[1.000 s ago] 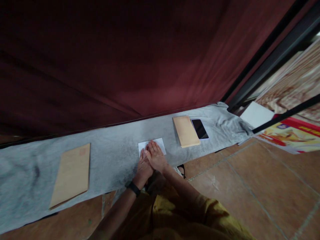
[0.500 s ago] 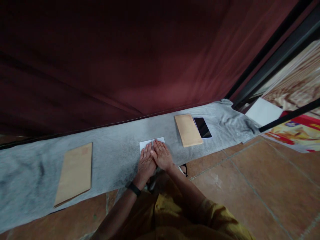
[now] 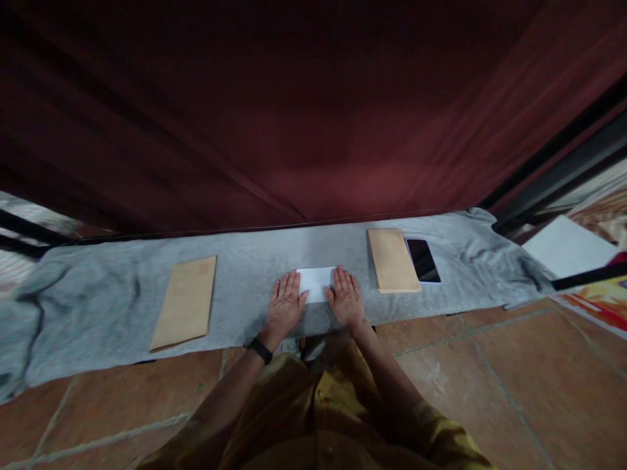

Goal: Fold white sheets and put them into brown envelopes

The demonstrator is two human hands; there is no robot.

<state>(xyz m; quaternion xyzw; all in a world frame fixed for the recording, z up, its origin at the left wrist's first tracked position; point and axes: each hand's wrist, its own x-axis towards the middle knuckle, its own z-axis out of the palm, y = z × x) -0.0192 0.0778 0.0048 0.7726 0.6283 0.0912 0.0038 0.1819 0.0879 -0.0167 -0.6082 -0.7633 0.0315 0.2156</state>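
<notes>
A small white sheet of paper (image 3: 316, 284), perhaps folded, lies flat on the grey cloth in front of me. My left hand (image 3: 285, 305) rests palm down on its left end, fingers stretched forward. On the right end lies my right hand (image 3: 345, 299), also flat with its fingers out. The middle of the paper shows between the two hands, while its ends are partly covered by them. To the right is a stack of brown envelopes (image 3: 393, 260). Farther left, a brown envelope (image 3: 185, 301) lies on the same cloth.
The grey cloth (image 3: 255, 254) covers a long narrow surface. A phone (image 3: 423, 260) with a dark screen lies beside the right-hand envelopes. A dark red curtain (image 3: 304, 130) hangs behind. At the right are a black metal frame (image 3: 563, 156) and a white sheet (image 3: 571, 247); tiled floor (image 3: 441, 365) is below.
My hands have moved apart from the middle of the white paper to its two ends, uncovering its centre. The camera view has turned a little to the left.
</notes>
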